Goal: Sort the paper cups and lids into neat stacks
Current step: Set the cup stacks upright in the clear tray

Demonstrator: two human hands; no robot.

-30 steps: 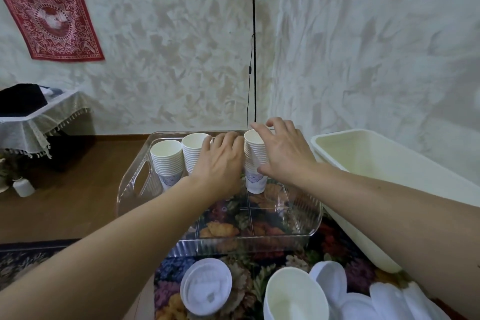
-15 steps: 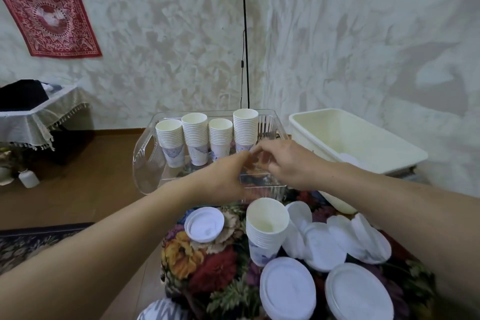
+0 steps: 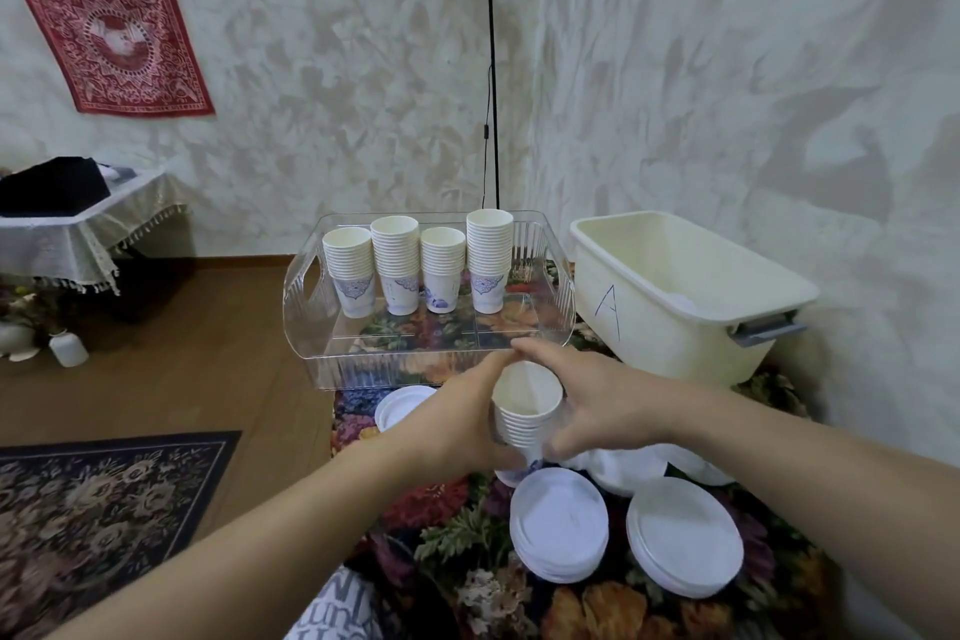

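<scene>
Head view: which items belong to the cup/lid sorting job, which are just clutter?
Job: cup stack gripped by left hand and right hand; four cup stacks in clear tray; lid stacks.

Clutter: cream bin marked A, red wall cloth, lamp pole, rug.

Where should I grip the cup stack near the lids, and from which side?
Grip the cup stack low on its walls, below the nested rims, from both sides, as the left hand and right hand do now. It stands upright and tapers downward, so a top-only grip would likely lift just the upper cups.
</scene>
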